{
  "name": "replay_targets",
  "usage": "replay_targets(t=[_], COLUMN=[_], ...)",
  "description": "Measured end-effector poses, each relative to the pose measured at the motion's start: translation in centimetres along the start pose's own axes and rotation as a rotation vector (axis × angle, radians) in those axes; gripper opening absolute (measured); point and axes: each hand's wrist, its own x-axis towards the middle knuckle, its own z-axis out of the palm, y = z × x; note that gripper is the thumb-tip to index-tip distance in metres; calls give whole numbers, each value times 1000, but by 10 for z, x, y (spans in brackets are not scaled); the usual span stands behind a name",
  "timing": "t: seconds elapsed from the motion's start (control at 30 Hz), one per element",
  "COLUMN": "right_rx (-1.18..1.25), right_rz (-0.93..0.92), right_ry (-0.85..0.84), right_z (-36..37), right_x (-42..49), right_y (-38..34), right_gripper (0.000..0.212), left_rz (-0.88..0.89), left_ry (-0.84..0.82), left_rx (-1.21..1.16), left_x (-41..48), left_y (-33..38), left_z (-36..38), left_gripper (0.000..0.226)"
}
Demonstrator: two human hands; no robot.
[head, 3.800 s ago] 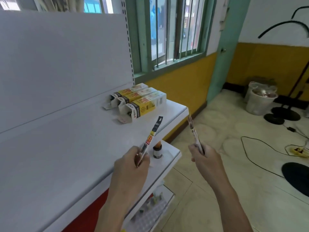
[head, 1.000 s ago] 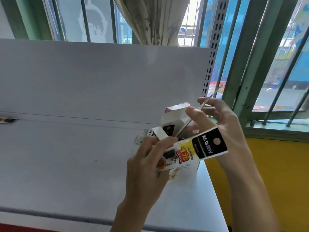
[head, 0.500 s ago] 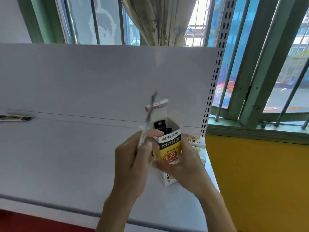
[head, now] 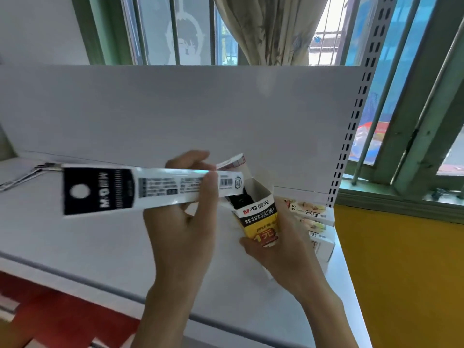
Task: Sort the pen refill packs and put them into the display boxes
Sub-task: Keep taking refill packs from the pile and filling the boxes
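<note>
1. Left hand (head: 183, 222): pinches a refill pack (head: 125, 189), thumb across the near face and fingers curled behind it.
2. Pack: lies almost level. The black header with its round hang hole points left. The right end reaches over the mouth of the box (head: 261, 219). I cannot tell whether that end touches the rim.
3. Right hand (head: 288, 257): wraps the box from below and from the right, with the thumb on the yellow front.
4. Box: yellow, black and white, stands nearly upright near the right end of the shelf (head: 75, 234). The top flap (head: 233, 160) is thrown back. Dark pack ends show inside the opening. The hand hides the base, so I cannot tell if it rests on the shelf.
5. Two more boxes (head: 313, 217) lie on their sides just right of the held one, at the shelf's corner.
6. Loose packs (head: 25, 174) lie far left on the shelf, against the back panel (head: 175, 109) and well apart from both hands.
7. A slotted upright (head: 351, 126) closes the panel's right edge.
8. Behind: barred green window frames and a bunched curtain (head: 271, 28).
</note>
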Motion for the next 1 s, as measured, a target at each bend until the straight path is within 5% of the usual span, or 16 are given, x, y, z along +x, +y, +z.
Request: replay_targets(t=[0.1,0.27,0.37,0.5,0.63,0.8,1.0], right_rx=[-2,-2,4,-26,-45,-64,-273], right_rz=[-17,-25,-8,-17,-43,18,152], right_ry=[3,2,9,-7,-16,14,-236], right_z=[2,4,3,3,5,-13,-37], right_x=[0,1,1,2,2,6,20], right_y=[1,4,6,7,8,6,13], right_gripper=[64,67,66,64,70,71,57], left_rz=[62,-80,-100,177,445,169,-214], left_ry=[-132,-370,-228,28,-78,-230,-360], left_rx=[178,271,199,213,518,521,449], left_x=[-1,3,5,4,3,-3,-21], left_y=[-6,-16,-12,-7,-17,-31,-66], left_z=[-1,-6,-5,-4,-4,-6,-9], left_gripper=[17,15,33,32,10,17,14])
